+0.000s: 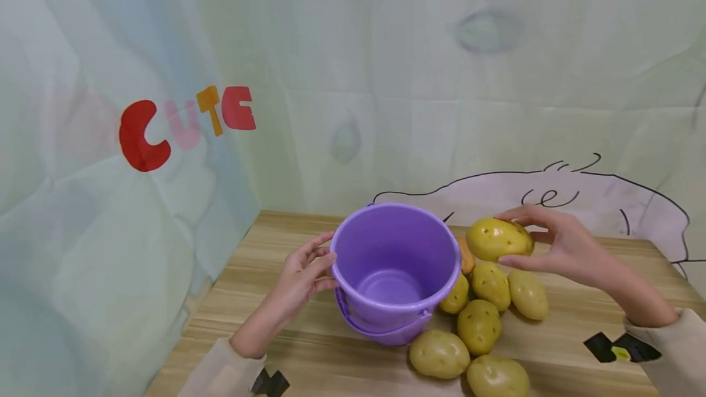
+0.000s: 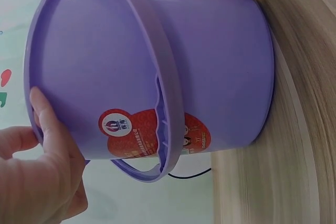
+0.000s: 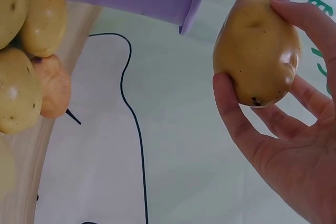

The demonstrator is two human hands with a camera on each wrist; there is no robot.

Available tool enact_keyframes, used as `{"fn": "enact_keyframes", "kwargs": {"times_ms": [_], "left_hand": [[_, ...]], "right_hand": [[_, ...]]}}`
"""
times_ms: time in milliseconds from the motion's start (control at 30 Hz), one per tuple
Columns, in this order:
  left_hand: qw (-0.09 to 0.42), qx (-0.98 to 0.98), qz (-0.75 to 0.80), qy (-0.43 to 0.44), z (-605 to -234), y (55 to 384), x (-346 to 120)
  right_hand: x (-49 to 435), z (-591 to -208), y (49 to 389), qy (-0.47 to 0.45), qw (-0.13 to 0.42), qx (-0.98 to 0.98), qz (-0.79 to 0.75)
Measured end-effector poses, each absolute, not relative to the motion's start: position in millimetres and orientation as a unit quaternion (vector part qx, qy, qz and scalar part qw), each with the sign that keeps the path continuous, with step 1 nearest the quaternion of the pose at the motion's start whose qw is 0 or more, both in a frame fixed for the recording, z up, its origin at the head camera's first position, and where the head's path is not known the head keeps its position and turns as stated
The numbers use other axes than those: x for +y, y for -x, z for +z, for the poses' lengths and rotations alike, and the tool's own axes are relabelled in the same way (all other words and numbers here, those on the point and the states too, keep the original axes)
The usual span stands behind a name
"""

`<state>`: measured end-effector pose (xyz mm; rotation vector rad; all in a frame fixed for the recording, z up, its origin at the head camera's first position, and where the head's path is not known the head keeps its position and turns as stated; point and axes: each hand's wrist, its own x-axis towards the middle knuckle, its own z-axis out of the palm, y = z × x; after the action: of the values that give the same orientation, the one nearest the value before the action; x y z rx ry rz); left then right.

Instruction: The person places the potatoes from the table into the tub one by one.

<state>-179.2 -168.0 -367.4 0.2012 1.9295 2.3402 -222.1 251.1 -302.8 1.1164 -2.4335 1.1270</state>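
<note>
A purple bucket stands on the wooden table, its inside bare down to the bottom and its handle hanging at the front. My left hand grips the bucket's rim at its left side, thumb at the edge. In the left wrist view a red sticker shows on the bucket's wall. My right hand holds a yellow potato between thumb and fingers, raised to the right of the bucket. The right wrist view shows the same potato pinched from its sides, with a dark spot at one end.
Several potatoes lie in a loose group on the table right of the bucket, some right at its wall. An orange-brown round item sits behind them, partly hidden. A printed cloth hangs behind and to the left of the table.
</note>
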Motion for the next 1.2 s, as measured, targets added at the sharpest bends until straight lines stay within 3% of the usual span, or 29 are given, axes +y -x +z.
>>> {"fn": "enact_keyframes", "kwargs": {"times_ms": [1200], "left_hand": [[0.053,0.631,0.771,-0.061,-368.8,178.7,-168.3]], "right_hand": [[188.8,-297.2,241.6,-0.432,0.091,-0.821,0.362]]}}
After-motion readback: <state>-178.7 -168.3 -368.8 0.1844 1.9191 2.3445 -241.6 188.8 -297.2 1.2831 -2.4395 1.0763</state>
